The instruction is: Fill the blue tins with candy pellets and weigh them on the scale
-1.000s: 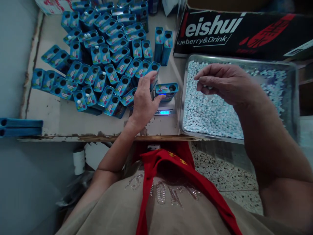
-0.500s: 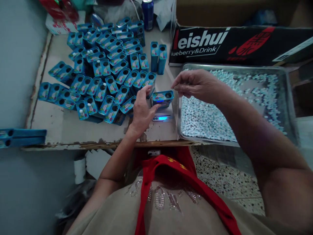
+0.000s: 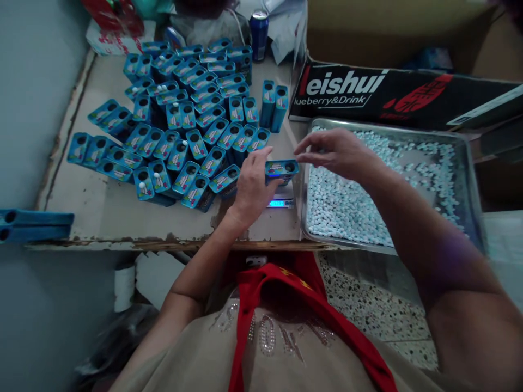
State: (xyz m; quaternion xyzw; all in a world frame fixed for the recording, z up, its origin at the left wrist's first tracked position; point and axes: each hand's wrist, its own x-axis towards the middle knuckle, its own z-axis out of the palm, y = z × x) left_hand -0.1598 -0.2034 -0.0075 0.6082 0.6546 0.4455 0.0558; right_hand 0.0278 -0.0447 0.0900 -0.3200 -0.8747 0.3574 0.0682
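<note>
A blue candy box with a round hole in its top stands on a small digital scale, its display lit blue. At the box's left end, my left hand closes on it, thumb in front and fingers towards the back. My right hand hovers by the box's right end, thumb and forefinger slightly apart. No candy shows between those fingertips. Beside it lies a metal tray of small white and pale blue candies.
Many similar blue boxes crowd the table's left side, a few with white candies on top. Two more boxes stand apart behind the scale. A black carton sits behind the tray, and a blue can at the back.
The view has shifted slightly. My left hand has moved closer around the box on the scale. My right hand's fingertips have parted and come nearer the box's right end.
</note>
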